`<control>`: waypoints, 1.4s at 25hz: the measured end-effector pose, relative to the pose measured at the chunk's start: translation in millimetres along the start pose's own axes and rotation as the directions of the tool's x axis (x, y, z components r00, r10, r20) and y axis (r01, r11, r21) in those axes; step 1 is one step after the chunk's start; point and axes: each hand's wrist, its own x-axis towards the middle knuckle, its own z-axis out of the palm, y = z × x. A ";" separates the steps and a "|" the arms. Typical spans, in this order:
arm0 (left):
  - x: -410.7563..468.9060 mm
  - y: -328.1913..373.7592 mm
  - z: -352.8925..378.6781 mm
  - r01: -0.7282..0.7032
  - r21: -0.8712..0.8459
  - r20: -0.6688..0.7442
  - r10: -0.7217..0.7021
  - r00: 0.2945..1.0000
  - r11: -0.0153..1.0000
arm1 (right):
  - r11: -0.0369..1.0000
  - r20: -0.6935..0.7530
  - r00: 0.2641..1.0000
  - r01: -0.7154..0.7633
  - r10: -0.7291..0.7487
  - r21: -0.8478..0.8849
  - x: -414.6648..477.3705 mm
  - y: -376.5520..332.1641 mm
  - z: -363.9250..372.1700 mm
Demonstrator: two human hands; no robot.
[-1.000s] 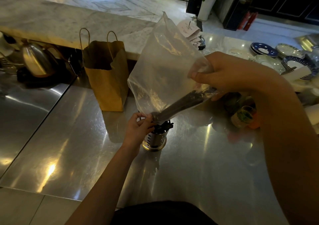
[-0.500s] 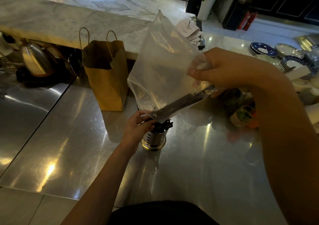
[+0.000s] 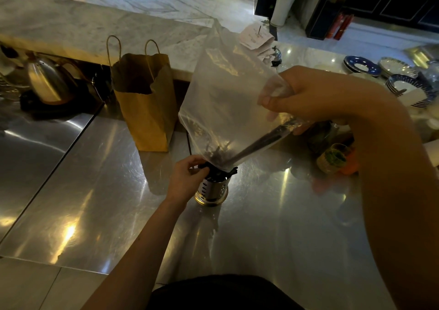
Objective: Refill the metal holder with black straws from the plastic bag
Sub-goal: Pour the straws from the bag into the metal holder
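A clear plastic bag [image 3: 225,91] hangs tilted above a small perforated metal holder [image 3: 212,190] on the steel counter. My right hand [image 3: 316,95] grips the bag's upper right corner and holds it up. Black straws [image 3: 256,144] slant down inside the bag toward its lower corner, which sits right over the holder's mouth. More black straws [image 3: 222,173] stick out of the holder's top. My left hand [image 3: 187,180] is closed at the holder's rim, pinching the bag's lower corner and the straw ends there.
A brown paper bag [image 3: 147,103] with handles stands just behind and left of the holder. A metal kettle [image 3: 48,81] sits far left. Stacked blue-rimmed plates [image 3: 403,84] and a small glass with greens [image 3: 332,158] are at the right. The steel counter [image 3: 95,202] stretches left and forward.
The bag's lower corner has dropped onto the holder's mouth and straws have slid further down. My left hand has shifted slightly toward the rim. My right hand keeps the bag raised.
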 end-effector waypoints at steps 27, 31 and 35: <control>16.4 -17.1 -13.2 -0.019 -0.257 0.119 0.051 0.992 0.966 | 0.997 -0.002 1.000 -0.003 0.003 0.080 8.4 1.1 -6.0; 8.4 -11.5 -10.4 -0.060 -0.276 0.120 0.097 0.988 0.959 | 0.999 -0.019 1.000 -0.001 0.002 0.046 8.5 -0.8 -4.6; 9.8 -4.8 -13.5 0.003 -0.365 0.164 0.061 0.985 0.931 | 0.995 -0.040 0.997 -0.065 0.069 0.082 9.2 -3.1 -6.2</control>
